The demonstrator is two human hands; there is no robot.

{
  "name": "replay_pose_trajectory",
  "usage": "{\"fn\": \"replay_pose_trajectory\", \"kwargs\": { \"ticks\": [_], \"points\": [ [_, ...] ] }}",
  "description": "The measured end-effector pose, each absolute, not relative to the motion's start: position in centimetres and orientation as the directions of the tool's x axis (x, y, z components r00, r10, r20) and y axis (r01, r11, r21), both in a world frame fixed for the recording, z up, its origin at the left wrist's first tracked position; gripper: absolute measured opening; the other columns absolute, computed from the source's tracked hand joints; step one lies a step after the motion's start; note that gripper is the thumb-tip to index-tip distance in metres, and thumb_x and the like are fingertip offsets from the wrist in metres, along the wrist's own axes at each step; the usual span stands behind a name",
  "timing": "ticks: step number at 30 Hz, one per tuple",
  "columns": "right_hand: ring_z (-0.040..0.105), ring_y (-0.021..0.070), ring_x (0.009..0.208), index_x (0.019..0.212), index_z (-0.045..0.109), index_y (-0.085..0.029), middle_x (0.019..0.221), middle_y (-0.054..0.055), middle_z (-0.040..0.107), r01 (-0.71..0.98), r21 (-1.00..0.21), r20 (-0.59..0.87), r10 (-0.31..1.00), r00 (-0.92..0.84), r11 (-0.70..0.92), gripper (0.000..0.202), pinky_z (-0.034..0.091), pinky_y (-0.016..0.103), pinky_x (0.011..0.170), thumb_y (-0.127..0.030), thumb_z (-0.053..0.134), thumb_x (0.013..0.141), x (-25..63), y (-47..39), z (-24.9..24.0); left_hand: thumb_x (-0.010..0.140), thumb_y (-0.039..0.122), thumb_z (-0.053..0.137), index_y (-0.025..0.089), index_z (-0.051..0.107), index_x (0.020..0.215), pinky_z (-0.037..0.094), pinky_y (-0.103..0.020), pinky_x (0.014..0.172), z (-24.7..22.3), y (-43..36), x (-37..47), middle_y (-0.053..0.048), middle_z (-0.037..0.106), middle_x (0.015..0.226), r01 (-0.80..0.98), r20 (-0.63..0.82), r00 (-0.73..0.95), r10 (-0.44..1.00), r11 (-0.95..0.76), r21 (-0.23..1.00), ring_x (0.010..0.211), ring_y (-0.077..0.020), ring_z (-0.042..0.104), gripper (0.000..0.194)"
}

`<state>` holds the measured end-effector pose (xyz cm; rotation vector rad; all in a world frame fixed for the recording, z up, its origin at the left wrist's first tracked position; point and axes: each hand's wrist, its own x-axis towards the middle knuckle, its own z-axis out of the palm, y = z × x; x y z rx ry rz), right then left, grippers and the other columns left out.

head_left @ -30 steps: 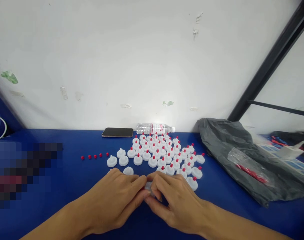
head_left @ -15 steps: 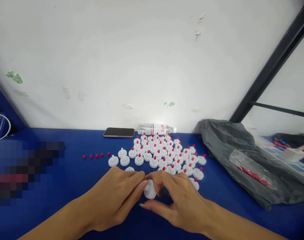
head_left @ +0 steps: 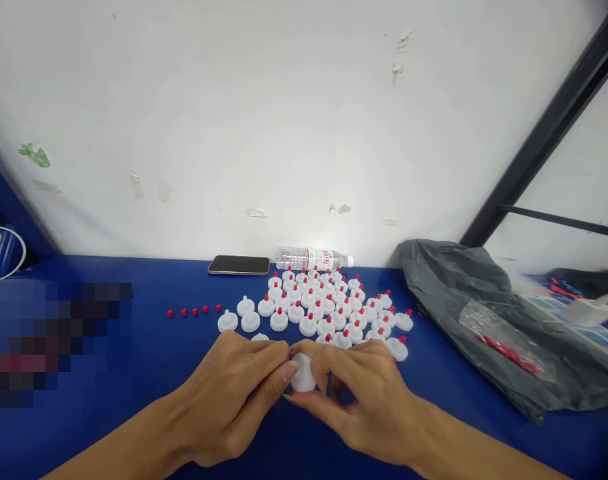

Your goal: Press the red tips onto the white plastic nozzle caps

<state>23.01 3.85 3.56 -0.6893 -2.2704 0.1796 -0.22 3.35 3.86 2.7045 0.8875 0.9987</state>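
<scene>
Between my two hands, near the table's front, is a white round nozzle cap point(head_left: 303, 375) with its flat side toward me. The fingers of my left hand point(head_left: 239, 393) are closed at its left edge, the thumb pressed along it. My right hand point(head_left: 359, 393) curls around its right side, thumb below and index finger above. The cap's far side, toward the wall, is hidden by my fingers. Beyond my hands stand several white caps with red tips point(head_left: 308, 325). Left of those are several white caps with bare spouts point(head_left: 227, 322), and a row of small red tips point(head_left: 195, 311).
A phone point(head_left: 239, 265) and a clear plastic bottle point(head_left: 309, 258) lie along the wall. On the right, a dark grey plastic bag point(head_left: 434, 280) carries a clear bag of red tips point(head_left: 507, 343). A blurred-out patch point(head_left: 34, 347) covers the left side of the blue table point(head_left: 144, 360).
My right thumb has come up against the lower edge of the white cap, and the fingers have closed more around it. My left hand has barely moved.
</scene>
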Motion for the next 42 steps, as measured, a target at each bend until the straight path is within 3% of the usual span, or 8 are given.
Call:
{"fn": "replay_pose_trajectory", "kwargs": {
  "ticks": [3,5,10,14,18,23,33,42],
  "points": [
    [0.068,0.0077,0.050,0.088,0.056,-0.024,0.114,-0.002,0.084,0.482,-0.098,0.693,0.408,-0.595,0.870,0.024,0.043,0.027,0.050,-0.034,0.066,0.108,23.7,4.6,4.1,0.110,0.027,0.040,0.023,0.047,0.070,0.038,-0.029,0.053,4.9,3.4,-1.3,0.006,0.050,0.058,0.552,0.632,0.413,0.656,-0.732,0.398,0.049,-0.0094,0.045,0.040],
    [0.068,0.0087,0.049,0.092,0.060,-0.024,0.111,0.000,0.085,0.533,-0.044,0.715,0.399,-0.573,0.845,0.018,0.042,0.027,0.049,-0.030,0.064,0.109,24.4,5.6,4.3,0.112,0.029,0.030,0.024,0.030,0.065,0.032,-0.029,0.047,6.5,3.9,-3.0,0.006,0.034,0.054,0.635,0.664,0.211,0.718,-0.616,0.465,0.047,-0.0104,0.034,0.047],
    [0.065,0.0102,0.044,0.114,0.064,-0.024,0.068,-0.007,0.075,0.559,-0.281,0.644,0.585,-0.492,0.780,0.022,0.048,0.023,0.054,-0.045,0.058,0.111,24.7,7.0,3.7,0.109,0.030,0.035,0.026,0.024,0.067,0.032,-0.033,0.058,10.6,6.4,-7.7,0.005,0.028,0.060,0.830,0.666,-0.062,0.743,-0.333,0.448,0.057,-0.0133,0.033,0.044],
    [0.078,0.0147,0.064,0.142,0.056,-0.027,0.093,-0.004,0.084,0.513,-0.203,0.541,0.532,-0.651,0.834,0.037,0.053,0.027,0.063,-0.049,0.056,0.112,23.7,5.2,2.8,0.104,0.034,0.042,0.026,0.036,0.070,0.027,-0.035,0.062,9.9,8.6,-9.0,0.005,0.041,0.056,0.941,0.544,-0.044,0.838,-0.148,0.304,0.056,-0.0166,0.038,0.035],
    [0.081,0.0165,0.104,0.133,0.063,-0.032,0.136,-0.003,0.077,0.436,-0.207,0.445,0.481,-0.755,0.876,0.028,0.057,0.026,0.078,-0.048,0.059,0.111,23.2,4.0,2.2,0.103,0.046,0.039,0.026,0.060,0.091,0.038,-0.037,0.067,7.8,10.2,-9.3,-0.005,0.070,0.089,0.966,0.381,0.048,0.923,-0.139,0.216,0.073,-0.0244,0.063,0.032],
    [0.077,0.0146,0.094,0.130,0.066,-0.035,0.132,-0.003,0.074,0.478,-0.206,0.347,0.520,-0.780,0.854,0.025,0.055,0.025,0.071,-0.043,0.069,0.107,23.2,4.1,2.4,0.099,0.044,0.038,0.025,0.076,0.110,0.051,-0.042,0.084,6.5,11.3,-10.2,-0.010,0.074,0.127,0.970,0.267,0.108,0.958,-0.160,0.180,0.103,-0.0321,0.073,0.044],
    [0.077,0.0171,0.105,0.132,0.063,-0.035,0.138,-0.005,0.071,0.485,-0.217,0.271,0.530,-0.804,0.847,0.022,0.056,0.028,0.078,-0.032,0.062,0.110,23.2,4.1,2.3,0.088,0.045,0.060,0.031,0.083,0.096,0.047,-0.036,0.065,6.8,11.8,-11.0,-0.002,0.080,0.074,0.965,0.117,0.066,0.991,-0.093,0.244,0.075,-0.0299,0.075,0.027],
    [0.078,0.0183,0.108,0.131,0.062,-0.034,0.138,-0.007,0.073,0.474,-0.246,0.284,0.530,-0.799,0.845,0.023,0.056,0.029,0.080,-0.032,0.065,0.108,23.1,4.2,2.2,0.088,0.034,0.068,0.028,0.083,0.091,0.053,-0.036,0.072,6.2,12.0,-11.3,-0.001,0.083,0.088,0.951,0.050,0.110,0.993,-0.120,0.284,0.083,-0.0269,0.077,0.017]
  ]
}}
